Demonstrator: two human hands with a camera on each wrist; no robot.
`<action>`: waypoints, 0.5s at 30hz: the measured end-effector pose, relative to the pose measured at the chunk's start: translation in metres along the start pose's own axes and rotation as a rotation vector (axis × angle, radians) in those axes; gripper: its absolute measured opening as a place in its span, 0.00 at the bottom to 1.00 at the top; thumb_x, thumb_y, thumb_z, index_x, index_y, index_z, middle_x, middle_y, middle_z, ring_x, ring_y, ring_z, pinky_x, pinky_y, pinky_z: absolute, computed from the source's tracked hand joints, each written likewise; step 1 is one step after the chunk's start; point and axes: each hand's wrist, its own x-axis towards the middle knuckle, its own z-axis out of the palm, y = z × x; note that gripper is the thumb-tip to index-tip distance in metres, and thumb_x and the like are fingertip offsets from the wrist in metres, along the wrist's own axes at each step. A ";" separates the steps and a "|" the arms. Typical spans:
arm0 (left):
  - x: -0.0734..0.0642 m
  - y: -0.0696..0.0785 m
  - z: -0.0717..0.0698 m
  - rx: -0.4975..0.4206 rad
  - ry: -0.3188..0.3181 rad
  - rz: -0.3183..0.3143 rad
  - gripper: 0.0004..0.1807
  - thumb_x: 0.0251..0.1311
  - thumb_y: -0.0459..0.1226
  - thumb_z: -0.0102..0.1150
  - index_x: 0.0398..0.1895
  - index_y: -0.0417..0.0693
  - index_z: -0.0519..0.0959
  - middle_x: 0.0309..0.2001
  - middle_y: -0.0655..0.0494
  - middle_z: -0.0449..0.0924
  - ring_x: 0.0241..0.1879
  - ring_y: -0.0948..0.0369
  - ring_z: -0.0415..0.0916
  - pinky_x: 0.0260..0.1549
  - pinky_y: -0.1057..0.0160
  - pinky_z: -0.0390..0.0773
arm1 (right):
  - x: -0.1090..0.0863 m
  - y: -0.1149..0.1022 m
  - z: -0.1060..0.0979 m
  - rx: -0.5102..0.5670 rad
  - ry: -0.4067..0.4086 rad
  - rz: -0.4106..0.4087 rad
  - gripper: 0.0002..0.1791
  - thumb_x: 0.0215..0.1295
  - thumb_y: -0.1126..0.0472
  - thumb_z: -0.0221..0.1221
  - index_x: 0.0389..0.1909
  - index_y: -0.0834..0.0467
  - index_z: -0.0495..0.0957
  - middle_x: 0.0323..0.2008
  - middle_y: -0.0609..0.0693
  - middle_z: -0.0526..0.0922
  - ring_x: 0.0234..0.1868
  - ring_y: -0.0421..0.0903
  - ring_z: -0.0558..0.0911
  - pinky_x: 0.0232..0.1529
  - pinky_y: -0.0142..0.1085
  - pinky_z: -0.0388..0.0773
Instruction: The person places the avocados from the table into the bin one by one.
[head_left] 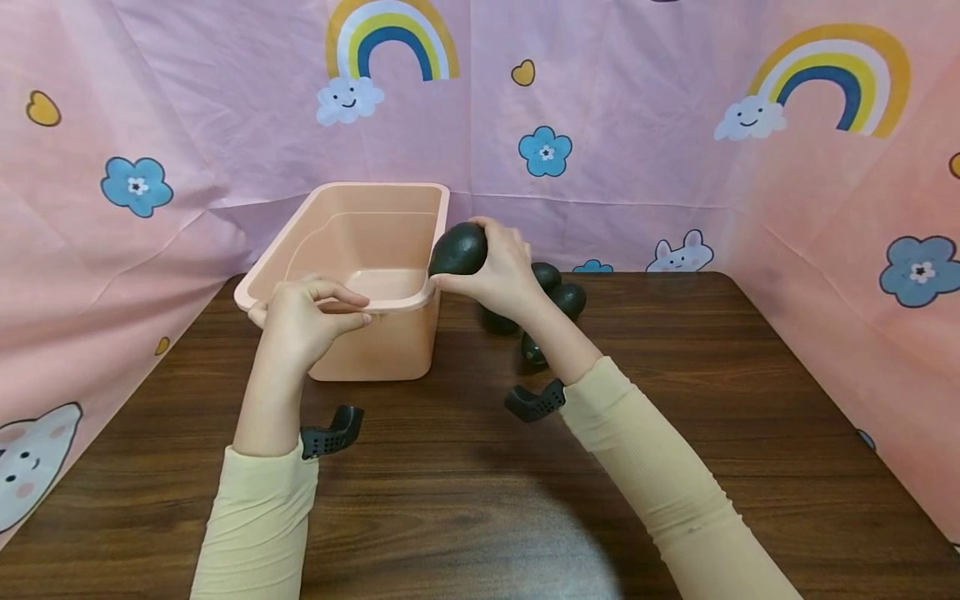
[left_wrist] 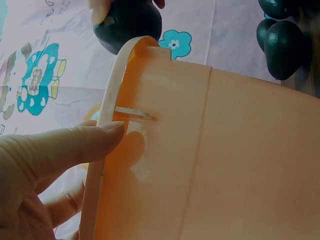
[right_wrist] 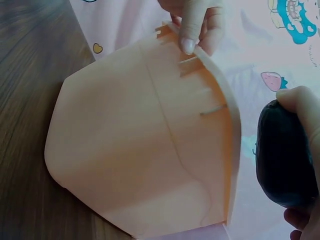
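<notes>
1. Head view: A right hand (head_left: 504,265) grips a dark avocado (head_left: 460,248) between thumb and fingers, the opening of a peach bin (head_left: 375,350) just to that hand's left. The fruit's long axis slants, lower end leftward. The left hand (head_left: 296,321), farther from the fruit, pinches the bin's near rim; loose avocados (head_left: 567,300) rest on the table (head_left: 450,483) below and right of the right hand.

2. Left wrist view: The left thumb (left_wrist: 95,142) lies across the rim, fingers behind it. The held avocado shows past the bin's corner, well apart from this hand.

3. Right wrist view: Thumb and fingers clasp the avocado near its two ends, its long axis roughly alongside the rim, a narrow gap between them.
</notes>
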 end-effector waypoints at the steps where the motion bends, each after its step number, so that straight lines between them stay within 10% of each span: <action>1: 0.000 0.000 0.000 0.001 0.001 0.000 0.11 0.44 0.35 0.76 0.32 0.43 0.87 0.41 0.50 0.82 0.52 0.53 0.66 0.53 0.40 0.33 | 0.001 0.000 0.001 -0.002 -0.001 0.000 0.52 0.40 0.36 0.72 0.65 0.54 0.64 0.57 0.49 0.71 0.59 0.49 0.63 0.57 0.45 0.57; 15: 0.000 0.000 0.000 -0.005 -0.004 0.001 0.10 0.44 0.34 0.75 0.32 0.42 0.87 0.41 0.49 0.82 0.53 0.52 0.66 0.53 0.40 0.32 | 0.010 -0.011 0.020 -0.002 -0.032 -0.009 0.51 0.41 0.36 0.71 0.65 0.53 0.64 0.55 0.48 0.72 0.58 0.47 0.63 0.54 0.44 0.62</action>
